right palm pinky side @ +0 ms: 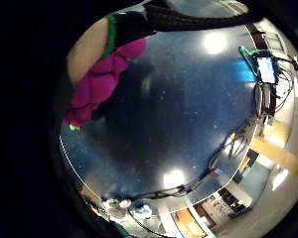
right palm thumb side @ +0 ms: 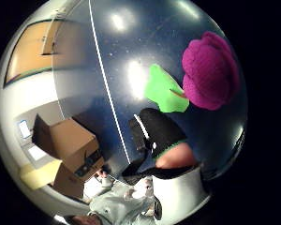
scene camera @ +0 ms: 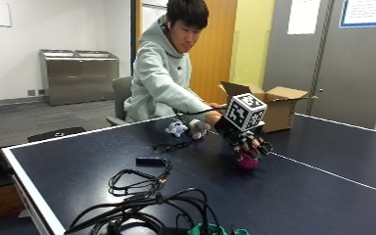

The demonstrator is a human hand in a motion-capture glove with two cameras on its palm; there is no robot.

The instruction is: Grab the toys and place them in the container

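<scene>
Under the palm: purple toy (scene camera: pixel 246 160), green leaf showing; low over the dark table (scene camera: pixel 77 166)
Right hand (scene camera: pixel 245 139): fingers curled round it
Behind the hand: cardboard box (scene camera: pixel 276 110); two small plush toys (scene camera: pixel 188 128)

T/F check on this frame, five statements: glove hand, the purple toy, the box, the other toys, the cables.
1. The gloved right hand grips a purple plush toy. True.
2. The purple toy is already inside the cardboard box. False: it is at the hand, low over the dark blue table, away from the box.
3. The cardboard box stands open on the table. True.
4. Two small toys lie on the table near the person. True.
5. The black cables lie inside the box. False: they lie on the table at its near end.
</scene>
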